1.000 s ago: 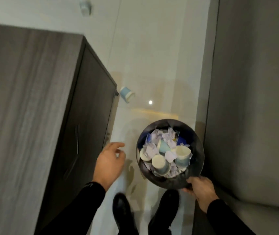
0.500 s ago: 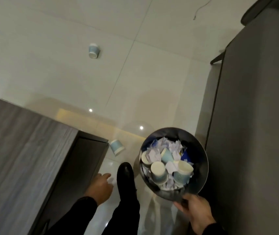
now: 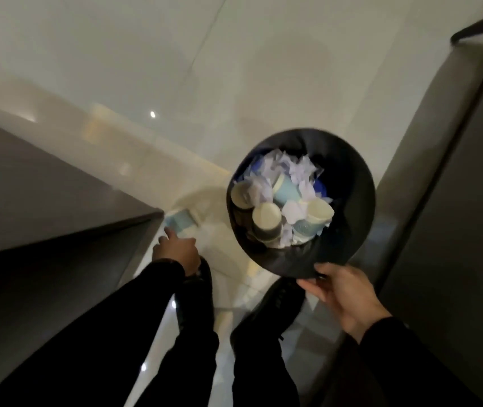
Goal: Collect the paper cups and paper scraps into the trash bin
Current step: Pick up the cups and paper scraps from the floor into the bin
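A round black trash bin (image 3: 352,230) hangs above the floor, with my right hand (image 3: 343,292) gripping its near rim. Inside it lie several paper cups and crumpled pale paper scraps (image 3: 287,177). A light blue paper cup (image 3: 180,222) lies on its side on the tiled floor beside the cabinet corner. My left hand (image 3: 177,251) reaches down to it, fingers apart, fingertips at the cup's near side. Blur hides whether they touch it.
A dark wood-grain cabinet (image 3: 43,215) fills the left side, its corner next to the blue cup. A tall grey furniture panel (image 3: 454,201) stands on the right. My two black shoes (image 3: 266,312) stand on the glossy pale tiles between them.
I have stepped forward and bent lower. My left hand has gone from beside my leg down to the blue cup. The bin has stayed in my right hand. The far cup has left the view.
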